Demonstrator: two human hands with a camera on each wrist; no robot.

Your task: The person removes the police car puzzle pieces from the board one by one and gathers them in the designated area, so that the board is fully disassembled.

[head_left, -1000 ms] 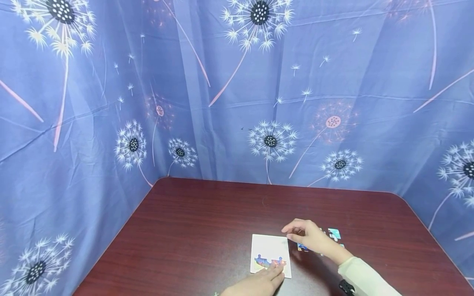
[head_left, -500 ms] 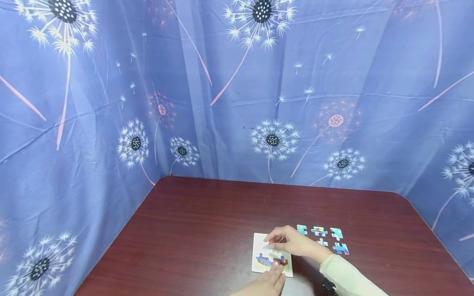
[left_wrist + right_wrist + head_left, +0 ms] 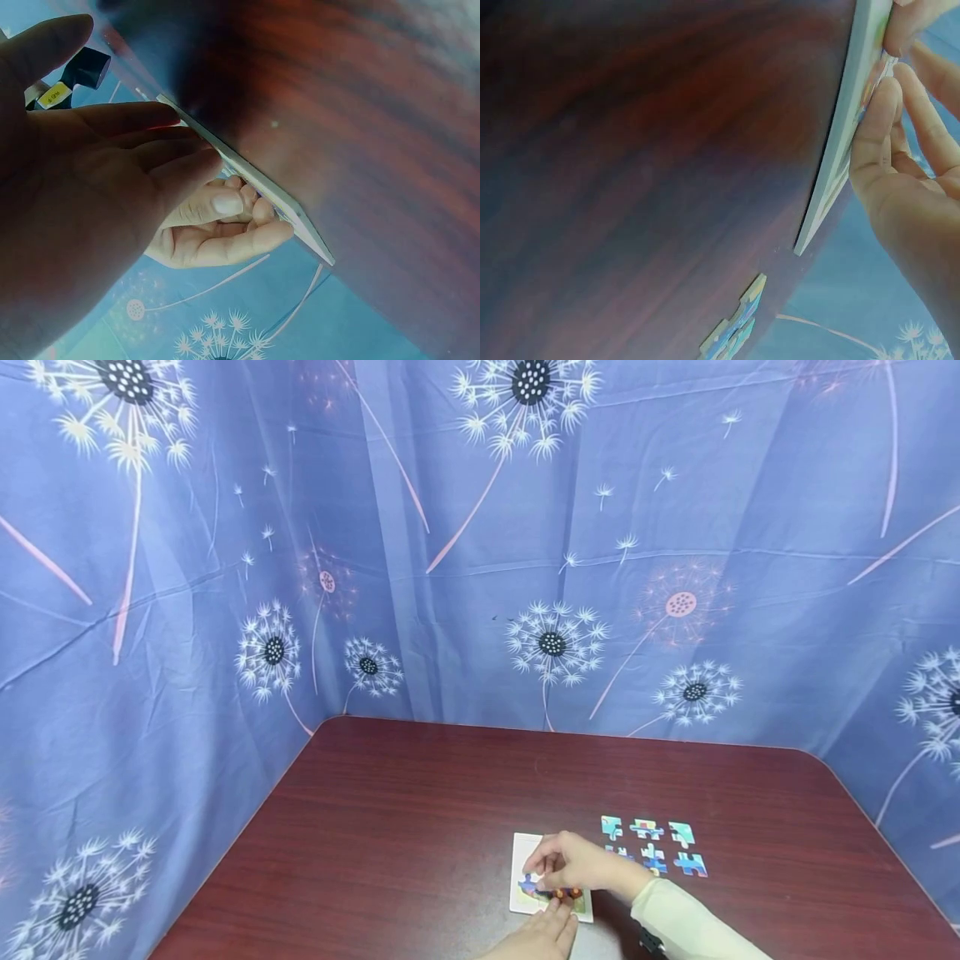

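Observation:
A square white-edged puzzle board (image 3: 522, 853) lies on the table, its near part filled with colourful joined pieces. My left hand (image 3: 536, 937) rests its straight fingertips on the board's near edge. Over the board my right hand (image 3: 583, 862) bends its thumb and fingers together at the picture, pinching a puzzle piece (image 3: 889, 67) that is mostly hidden. In the left wrist view the right hand (image 3: 214, 229) shows beyond the left fingers, close to the board (image 3: 262, 182).
Several loose puzzle pieces (image 3: 647, 829) lie in two rows right of the board, on the dark red wooden table (image 3: 420, 810). A blue curtain (image 3: 465, 610) with dandelion prints hangs behind and at the sides of the table.
My right hand has moved left from beside the loose pieces to over the board, then down and nearer to the joined pieces. My left hand stays at the board's near edge.

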